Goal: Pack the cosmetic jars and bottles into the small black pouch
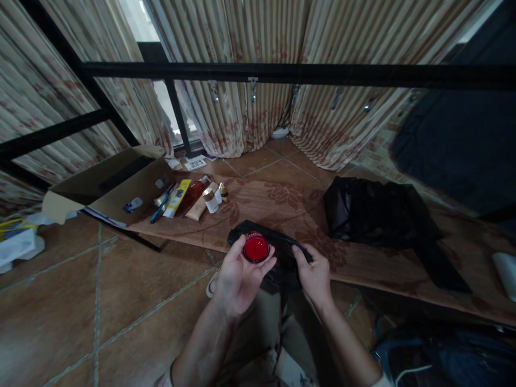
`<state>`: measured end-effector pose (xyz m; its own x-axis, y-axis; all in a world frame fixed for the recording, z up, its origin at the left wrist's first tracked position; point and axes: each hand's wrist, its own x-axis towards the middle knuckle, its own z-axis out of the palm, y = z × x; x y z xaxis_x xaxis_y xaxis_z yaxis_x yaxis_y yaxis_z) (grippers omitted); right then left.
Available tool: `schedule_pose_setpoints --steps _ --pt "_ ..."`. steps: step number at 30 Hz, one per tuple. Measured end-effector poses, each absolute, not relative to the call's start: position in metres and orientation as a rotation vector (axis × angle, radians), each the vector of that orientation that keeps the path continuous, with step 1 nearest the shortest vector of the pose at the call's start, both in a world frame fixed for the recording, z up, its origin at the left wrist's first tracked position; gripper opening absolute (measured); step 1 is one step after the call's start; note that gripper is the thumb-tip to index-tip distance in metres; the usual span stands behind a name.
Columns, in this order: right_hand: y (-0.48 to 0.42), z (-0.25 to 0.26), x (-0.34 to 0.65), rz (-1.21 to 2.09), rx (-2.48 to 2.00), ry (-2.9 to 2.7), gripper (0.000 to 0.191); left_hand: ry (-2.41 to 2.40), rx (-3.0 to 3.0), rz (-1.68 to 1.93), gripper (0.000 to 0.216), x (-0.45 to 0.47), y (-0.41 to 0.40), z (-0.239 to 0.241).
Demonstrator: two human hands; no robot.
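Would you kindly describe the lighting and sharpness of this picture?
Head view: dim overall, brightest at the window gap; small glints on the red round container in the left hand; black bundle at right losing detail in darkness; printing on the yellow tube too soft to read.

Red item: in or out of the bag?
Out. The red item shows in the left hand; the right hand holds the black bag.
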<state>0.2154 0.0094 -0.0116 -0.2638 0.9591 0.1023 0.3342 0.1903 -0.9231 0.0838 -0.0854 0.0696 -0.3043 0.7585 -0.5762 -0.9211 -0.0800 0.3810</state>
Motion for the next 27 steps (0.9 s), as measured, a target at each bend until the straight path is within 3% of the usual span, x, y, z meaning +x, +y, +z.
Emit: schedule_pose_setpoints --steps 27 --pt "0.0076 -0.0125 0.2159 1.114 -1.199 -1.710 0.031 0.861 -0.320 1.713 0.033 0.0874 -0.0837 0.0703"
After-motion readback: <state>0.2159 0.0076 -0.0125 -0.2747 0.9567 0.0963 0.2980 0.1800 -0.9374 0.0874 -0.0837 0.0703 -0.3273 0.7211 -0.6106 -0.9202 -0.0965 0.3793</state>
